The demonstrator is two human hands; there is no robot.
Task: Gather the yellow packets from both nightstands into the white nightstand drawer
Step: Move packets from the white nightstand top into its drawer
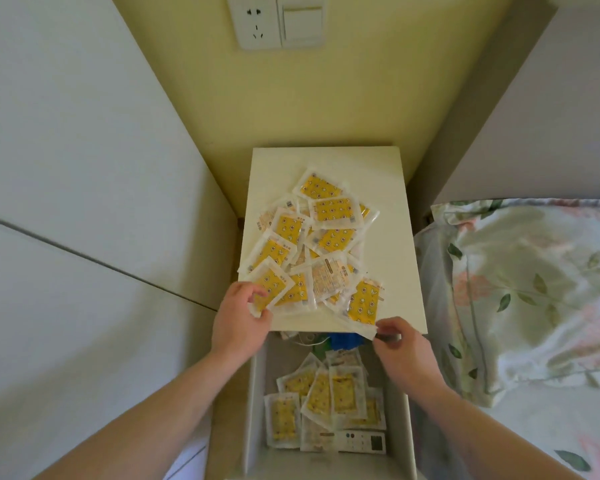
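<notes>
Pale yellow wall (326, 98) with white socket-and-switch plate (279, 20); grey panels (66, 168) left; floral bedding (534, 289) right.

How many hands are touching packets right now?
2. The left hand pinches a packet at the pile's near-left edge; the right hand pinches another packet at the near-right edge.

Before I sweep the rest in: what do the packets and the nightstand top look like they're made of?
Packets: likely thin clear plastic film around a yellow printed insert; glossy, with see-through sealed borders that crinkle. The left hand and right hand each pinch one by an edge.
Nightstand top: smooth matte white board, probably painted or laminated; flat, with no visible grain. The open drawer appears similar.
</notes>
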